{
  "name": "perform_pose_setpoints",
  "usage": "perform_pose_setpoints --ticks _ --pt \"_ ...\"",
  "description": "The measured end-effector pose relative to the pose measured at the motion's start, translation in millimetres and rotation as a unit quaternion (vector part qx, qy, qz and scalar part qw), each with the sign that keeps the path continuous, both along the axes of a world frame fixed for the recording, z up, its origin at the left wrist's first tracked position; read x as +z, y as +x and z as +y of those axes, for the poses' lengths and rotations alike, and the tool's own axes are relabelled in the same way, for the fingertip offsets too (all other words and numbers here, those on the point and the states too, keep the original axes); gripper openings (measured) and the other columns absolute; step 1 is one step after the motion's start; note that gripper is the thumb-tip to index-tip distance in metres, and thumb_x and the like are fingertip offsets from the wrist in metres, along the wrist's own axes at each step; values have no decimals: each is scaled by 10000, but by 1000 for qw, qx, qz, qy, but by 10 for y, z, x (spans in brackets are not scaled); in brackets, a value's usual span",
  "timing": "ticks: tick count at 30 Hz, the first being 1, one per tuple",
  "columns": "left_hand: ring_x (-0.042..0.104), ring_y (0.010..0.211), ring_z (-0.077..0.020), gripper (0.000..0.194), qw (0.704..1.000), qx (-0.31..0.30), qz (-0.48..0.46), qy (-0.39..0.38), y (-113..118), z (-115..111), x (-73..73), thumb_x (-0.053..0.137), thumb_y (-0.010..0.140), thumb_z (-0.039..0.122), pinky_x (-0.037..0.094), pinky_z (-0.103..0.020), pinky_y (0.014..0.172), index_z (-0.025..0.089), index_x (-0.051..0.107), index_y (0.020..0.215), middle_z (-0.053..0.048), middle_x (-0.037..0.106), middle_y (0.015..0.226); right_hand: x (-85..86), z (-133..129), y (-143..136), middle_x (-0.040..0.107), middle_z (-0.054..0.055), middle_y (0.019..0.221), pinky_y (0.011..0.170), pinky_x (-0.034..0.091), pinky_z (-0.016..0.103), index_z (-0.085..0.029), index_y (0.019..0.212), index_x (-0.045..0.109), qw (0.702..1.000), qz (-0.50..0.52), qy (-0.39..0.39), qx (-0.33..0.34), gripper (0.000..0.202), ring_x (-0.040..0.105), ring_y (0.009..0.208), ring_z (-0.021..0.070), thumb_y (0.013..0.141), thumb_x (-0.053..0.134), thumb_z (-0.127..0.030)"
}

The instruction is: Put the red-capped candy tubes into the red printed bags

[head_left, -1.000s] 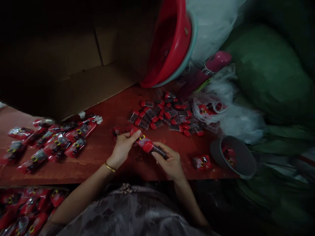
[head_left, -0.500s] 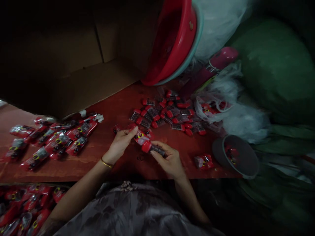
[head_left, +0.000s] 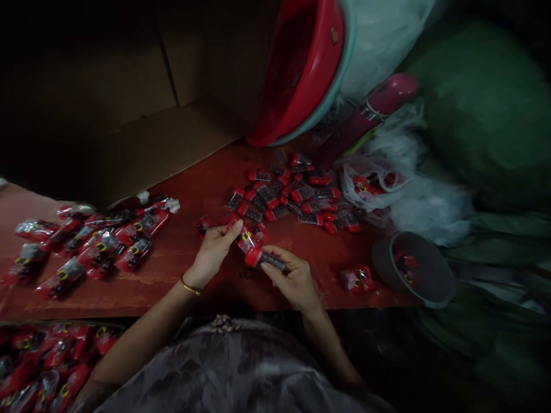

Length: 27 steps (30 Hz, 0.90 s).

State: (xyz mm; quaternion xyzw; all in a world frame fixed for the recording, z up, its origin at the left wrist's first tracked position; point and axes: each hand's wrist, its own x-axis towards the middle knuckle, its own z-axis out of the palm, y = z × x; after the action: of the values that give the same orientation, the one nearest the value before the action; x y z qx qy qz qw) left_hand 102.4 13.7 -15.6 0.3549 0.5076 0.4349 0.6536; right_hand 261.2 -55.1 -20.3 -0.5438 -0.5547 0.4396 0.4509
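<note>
My left hand (head_left: 214, 252), with a gold bangle on its wrist, pinches the upper end of a red printed plastic packet (head_left: 245, 238). My right hand (head_left: 293, 278) has its fingers closed around a small clear tube (head_left: 271, 263) with dark contents and a red cap. The red cap end points toward the packet's lower end and overlaps it; whether it is inside the opening I cannot tell. Just beyond my hands lies a loose pile of the same red-capped tubes (head_left: 267, 195). Filled red packets (head_left: 103, 244) are heaped to the left.
A large cardboard box (head_left: 185, 135) stands at the back left of the red table (head_left: 193, 189). Red and teal basins (head_left: 329, 63) lean beside it. To the right are a pink flask (head_left: 391, 94), plastic bags (head_left: 430, 212), a grey bucket (head_left: 387, 261) and a lone packet (head_left: 357, 279).
My right hand has brought the tube slightly up and left, closer against the packet. My left hand keeps its pinch almost in place. The view has shifted a little.
</note>
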Motion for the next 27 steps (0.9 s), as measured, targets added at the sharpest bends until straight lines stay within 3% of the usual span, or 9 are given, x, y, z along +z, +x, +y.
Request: perform_pose_setpoints --ticks 7,11,16,21,27 --pt "478 554 -102 359 993 -18 94 69 -12 -49 47 686 675 487 368 -218 557 135 672 606 9 603 572 -62 -1 -21 645 2 694 407 433 178 -177 953 651 998 20 -15 -50 234 529 488 84 750 639 -293" --pt "533 621 -114 280 996 -37 52 70 61 -99 78 749 626 395 417 -217 614 140 704 733 -6 664 691 -98 10 -77 612 -19 655 388 424 178 -170 956 602 993 72 -35 -88 255 458 409 56 764 624 -336" --pt "523 570 -98 308 1000 -20 -15 -9 155 -195 11 815 536 372 426 -211 577 135 683 680 -2 642 631 -165 48 -149 616 -9 723 423 437 189 -178 1000 580 991 55 0 -122 265 468 427 54 788 603 -334" --pt "561 631 -96 262 993 11 -118 -3 170 -230 -40 801 589 341 457 -207 635 144 669 699 -4 659 694 -159 84 -216 629 -1 746 432 436 183 -175 975 580 994 58 -5 -88 244 482 445 56 788 606 -330" --pt "537 527 -95 303 992 -33 -109 -45 164 -202 -67 795 585 385 434 -215 538 128 666 680 -19 644 623 -234 114 -327 593 -35 673 420 438 173 -173 944 566 985 128 -24 -113 234 494 432 54 786 608 -341"
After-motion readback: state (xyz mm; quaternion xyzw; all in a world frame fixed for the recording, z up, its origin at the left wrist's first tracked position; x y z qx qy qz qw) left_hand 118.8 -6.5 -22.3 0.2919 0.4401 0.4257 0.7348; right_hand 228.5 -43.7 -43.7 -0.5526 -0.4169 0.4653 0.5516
